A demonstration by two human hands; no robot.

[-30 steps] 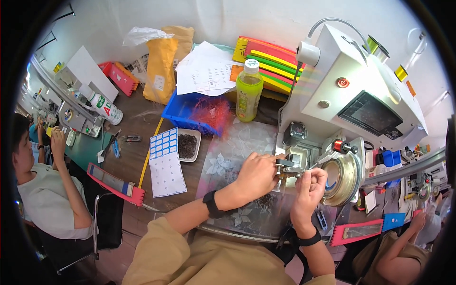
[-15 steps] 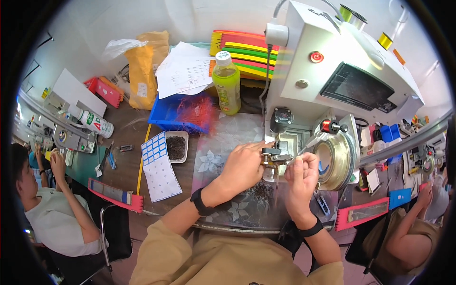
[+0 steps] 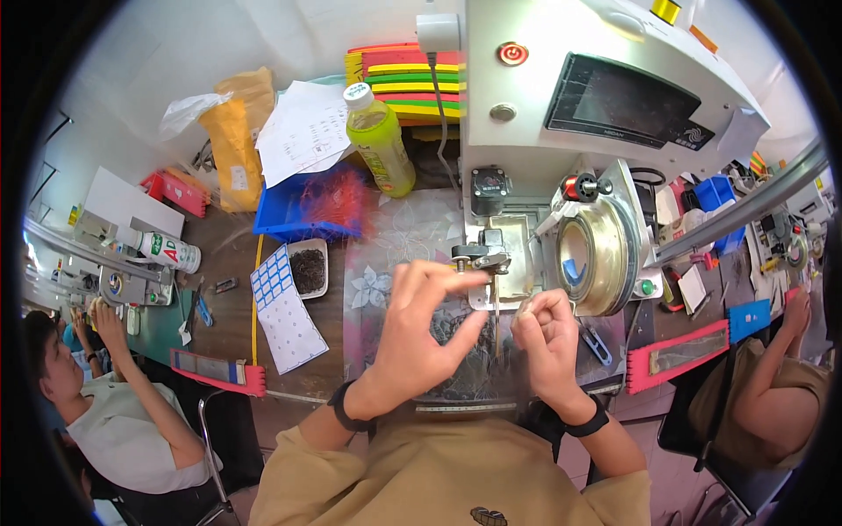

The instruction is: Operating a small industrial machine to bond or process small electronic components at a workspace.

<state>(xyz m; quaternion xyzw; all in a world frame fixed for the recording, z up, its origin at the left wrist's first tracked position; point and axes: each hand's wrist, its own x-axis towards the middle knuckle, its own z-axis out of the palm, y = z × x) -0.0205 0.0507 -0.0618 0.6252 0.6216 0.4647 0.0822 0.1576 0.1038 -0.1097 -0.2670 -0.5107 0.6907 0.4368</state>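
Holds left hand [image 3: 414, 337] half open, empty, thumb spread, near small grey metal lever clamp [image 3: 484, 255]; pinches right hand [image 3: 547, 340] closed, cannot tell on what, near glossy, round, gold-coloured drum [image 3: 607, 272].

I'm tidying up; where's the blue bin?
In the head view, the blue bin is left of centre, behind the white dish, left of the green bottle.
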